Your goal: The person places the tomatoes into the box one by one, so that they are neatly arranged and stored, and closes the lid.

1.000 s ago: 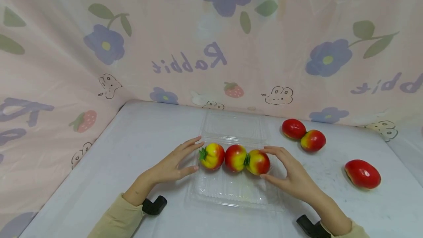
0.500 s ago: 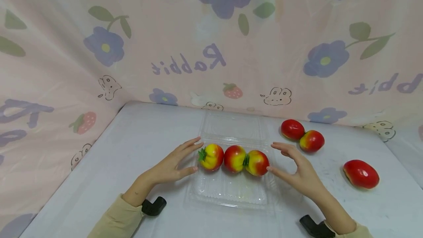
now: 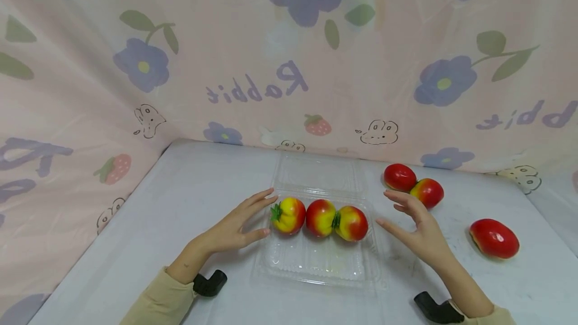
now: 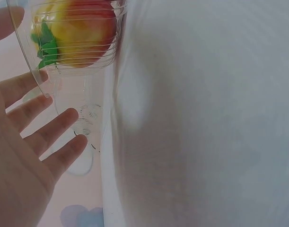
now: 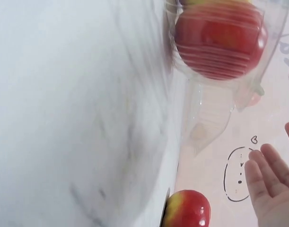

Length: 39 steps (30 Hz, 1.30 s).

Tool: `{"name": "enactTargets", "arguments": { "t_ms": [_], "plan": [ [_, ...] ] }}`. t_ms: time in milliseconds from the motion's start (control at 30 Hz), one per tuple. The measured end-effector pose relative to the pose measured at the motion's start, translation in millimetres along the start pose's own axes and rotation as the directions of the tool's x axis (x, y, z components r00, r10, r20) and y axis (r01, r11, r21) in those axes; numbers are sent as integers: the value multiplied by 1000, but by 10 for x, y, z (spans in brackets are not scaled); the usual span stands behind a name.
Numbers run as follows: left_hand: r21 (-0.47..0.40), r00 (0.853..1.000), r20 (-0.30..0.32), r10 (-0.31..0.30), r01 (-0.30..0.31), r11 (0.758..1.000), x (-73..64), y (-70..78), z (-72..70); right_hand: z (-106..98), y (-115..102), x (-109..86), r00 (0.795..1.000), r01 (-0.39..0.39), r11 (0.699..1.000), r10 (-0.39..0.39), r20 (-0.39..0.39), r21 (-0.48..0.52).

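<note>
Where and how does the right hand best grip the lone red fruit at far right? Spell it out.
Probably best from above: bring the right hand over the lone red fruit and pinch its two long sides, near and far, at the middle. It looks oblong and lies roughly left to right on the table, nothing touching those sides, so that narrower span should be easiest.

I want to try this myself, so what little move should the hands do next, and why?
I'd guess the right hand should reach for the red-and-yellow fruit outside the clear box. That hand is open and holds nothing, and this fruit is close to its fingertips. Three fruits sit in a row inside, with bare room in front of them.
</note>
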<state>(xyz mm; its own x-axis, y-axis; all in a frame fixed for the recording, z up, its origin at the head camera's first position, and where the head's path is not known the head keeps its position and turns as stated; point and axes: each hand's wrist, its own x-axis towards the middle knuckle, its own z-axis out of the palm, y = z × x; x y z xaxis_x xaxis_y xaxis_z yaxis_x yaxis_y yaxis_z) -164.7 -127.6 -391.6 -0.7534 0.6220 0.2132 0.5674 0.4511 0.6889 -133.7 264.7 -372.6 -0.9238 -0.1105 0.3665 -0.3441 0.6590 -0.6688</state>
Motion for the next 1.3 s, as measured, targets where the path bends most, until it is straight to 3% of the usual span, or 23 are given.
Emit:
{"name": "enactTargets", "arguments": {
  "t_ms": [567,833,1300],
  "plan": [
    [9,1000,5,-11,11,1000,-1,1,2,-160,164,41,994,-81,997,79,-74,-16],
    [13,1000,7,-9,9,1000,0,9,-5,-267,251,65,983,-174,981,168,-72,-88],
    [13,1000,8,-14,14,1000,0,4,-1,-365,445,119,978,-195,976,187,-87,-97]
  ]
}}
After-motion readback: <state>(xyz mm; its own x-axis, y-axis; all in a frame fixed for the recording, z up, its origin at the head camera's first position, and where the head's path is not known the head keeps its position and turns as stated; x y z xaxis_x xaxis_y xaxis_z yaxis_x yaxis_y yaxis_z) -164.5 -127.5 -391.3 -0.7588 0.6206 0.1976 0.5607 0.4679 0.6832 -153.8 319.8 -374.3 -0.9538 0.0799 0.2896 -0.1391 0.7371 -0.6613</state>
